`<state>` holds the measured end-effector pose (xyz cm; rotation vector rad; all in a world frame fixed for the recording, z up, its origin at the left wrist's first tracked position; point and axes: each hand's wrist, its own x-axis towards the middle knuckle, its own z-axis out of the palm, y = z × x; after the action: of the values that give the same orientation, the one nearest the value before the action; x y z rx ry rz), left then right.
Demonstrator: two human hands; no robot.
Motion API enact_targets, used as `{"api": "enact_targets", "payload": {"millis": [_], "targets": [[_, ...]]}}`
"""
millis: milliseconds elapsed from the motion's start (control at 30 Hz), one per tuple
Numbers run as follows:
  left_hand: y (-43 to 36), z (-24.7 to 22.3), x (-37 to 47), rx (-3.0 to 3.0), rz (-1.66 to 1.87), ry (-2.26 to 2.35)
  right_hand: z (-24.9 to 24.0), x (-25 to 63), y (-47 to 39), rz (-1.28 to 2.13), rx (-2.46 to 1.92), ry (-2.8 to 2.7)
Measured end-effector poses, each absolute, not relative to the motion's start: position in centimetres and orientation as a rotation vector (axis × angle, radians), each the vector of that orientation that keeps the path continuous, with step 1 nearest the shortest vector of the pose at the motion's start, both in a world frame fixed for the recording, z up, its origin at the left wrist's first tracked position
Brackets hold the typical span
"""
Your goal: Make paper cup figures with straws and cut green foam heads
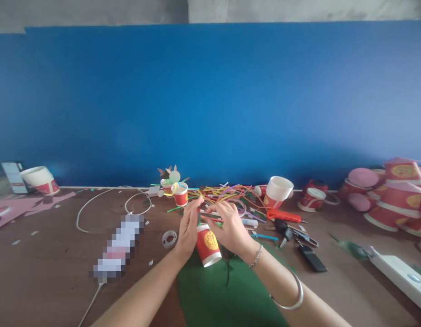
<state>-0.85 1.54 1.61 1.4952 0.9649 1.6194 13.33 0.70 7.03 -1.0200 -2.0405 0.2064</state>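
A small red paper cup point(208, 245) with a yellow round emblem and white rims is between my hands, tilted, over a green sheet point(227, 299). My left hand point(189, 227) lies along the cup's left side, its fingers pressed together and pointing away; it steadies the cup, its thumb mostly hidden. My right hand point(229, 227) is bent over the cup's far end, fingers curled together near a thin dark and green piece point(213, 218). What exactly those fingertips grip is too small to make out. A dark thin strip point(227, 272) hangs beside the cup.
Colourful pipe cleaners point(227, 193) lie behind my hands, near a cup figure point(180, 194). Leftward are a tape roll point(169, 239) and a blurred phone point(118, 247) on a cable. Rightward: an orange cutter point(283, 215), keys point(283, 229), a glue gun point(397, 272) and stacked red cups point(397, 200).
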Motion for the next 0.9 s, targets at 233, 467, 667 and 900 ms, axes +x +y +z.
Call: {"api": "enact_targets", "payload": {"millis": [233, 467, 667, 900], "targets": [[1.1, 2.2, -1.0, 1.786, 1.544, 0.915, 6.0, 12.5, 0.3, 0.185, -0.952, -2.037], [1.2, 2.2, -1.1, 1.844, 1.608, 1.016, 6.2, 12.7, 0.9, 0.55, -1.071, -1.802], [1.5, 2.4, -0.8, 1.84, 1.807, 1.154, 6.3, 13.2, 1.5, 0.842, -1.094, -1.595], [1.5, 1.9, -0.6, 1.591, 1.877, 1.31, 6.6, 12.6, 1.2, 1.151, -1.01, -1.276]]}}
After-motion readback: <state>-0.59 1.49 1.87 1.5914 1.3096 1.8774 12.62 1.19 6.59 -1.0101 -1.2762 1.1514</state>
